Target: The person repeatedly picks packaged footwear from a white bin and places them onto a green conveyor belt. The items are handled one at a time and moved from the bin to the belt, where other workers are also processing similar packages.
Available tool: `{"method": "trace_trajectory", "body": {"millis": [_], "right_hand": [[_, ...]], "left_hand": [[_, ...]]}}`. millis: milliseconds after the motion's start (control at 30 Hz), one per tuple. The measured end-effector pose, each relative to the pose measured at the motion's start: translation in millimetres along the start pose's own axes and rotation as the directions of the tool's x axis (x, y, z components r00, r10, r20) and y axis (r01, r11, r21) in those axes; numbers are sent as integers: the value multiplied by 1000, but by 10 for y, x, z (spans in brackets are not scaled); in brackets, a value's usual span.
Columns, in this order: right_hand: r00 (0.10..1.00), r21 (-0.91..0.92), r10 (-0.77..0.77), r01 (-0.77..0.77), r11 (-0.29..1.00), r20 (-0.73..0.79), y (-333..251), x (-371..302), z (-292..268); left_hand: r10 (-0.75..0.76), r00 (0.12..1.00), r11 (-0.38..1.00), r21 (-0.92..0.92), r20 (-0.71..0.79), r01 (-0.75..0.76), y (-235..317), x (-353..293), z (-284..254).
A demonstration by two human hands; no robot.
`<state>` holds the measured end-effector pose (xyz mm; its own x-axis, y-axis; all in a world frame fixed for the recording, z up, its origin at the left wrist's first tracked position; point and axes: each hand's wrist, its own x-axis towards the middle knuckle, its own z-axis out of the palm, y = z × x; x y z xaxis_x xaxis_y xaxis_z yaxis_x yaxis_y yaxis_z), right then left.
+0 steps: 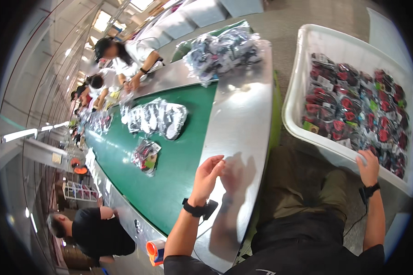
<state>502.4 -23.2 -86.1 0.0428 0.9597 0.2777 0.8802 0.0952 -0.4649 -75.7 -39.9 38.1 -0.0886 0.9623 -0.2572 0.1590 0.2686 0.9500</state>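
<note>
My left hand hovers over the bare metal edge of the work table, its fingers stretched out and nothing visible in it. My right hand is at the near rim of a large white plastic bin, with its fingers hooked over the rim. The bin holds many clear plastic bags packed with red, black and dark items. On the green conveyor belt, to the far left of my left hand, lies a small clear bag with red and green contents. Behind it is a larger bundle of shiny clear bags.
A heap of clear-bagged grey items sits at the table's far end. An orange-and-blue tape dispenser stands by my left forearm. Co-workers in white handle bags along the far side; a person in black is at the left.
</note>
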Motion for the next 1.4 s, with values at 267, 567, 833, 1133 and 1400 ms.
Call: {"method": "trace_trajectory", "body": {"millis": [267, 567, 833, 1133, 1400], "right_hand": [[1000, -20, 19, -19, 1000, 1, -11, 0, 23], [1000, -139, -5, 3, 990, -16, 60, -45, 126], [1000, -131, -20, 20, 991, 1, 199, -68, 185], [999, -107, -41, 39, 993, -23, 243, -88, 221], [999, -21, -39, 39, 999, -28, 185, -60, 178]], "left_hand": [[-7, 917, 984, 160, -399, 77, -259, 518, -1190], [469, 797, 588, 808, -381, 40, -440, 1719, -2191], [424, 872, 487, 873, -245, 8, -526, 1735, -1687], [79, 978, 991, 123, -195, -56, -227, 555, -1081], [-115, 982, 618, -785, -147, -45, -339, 155, -739]]}}
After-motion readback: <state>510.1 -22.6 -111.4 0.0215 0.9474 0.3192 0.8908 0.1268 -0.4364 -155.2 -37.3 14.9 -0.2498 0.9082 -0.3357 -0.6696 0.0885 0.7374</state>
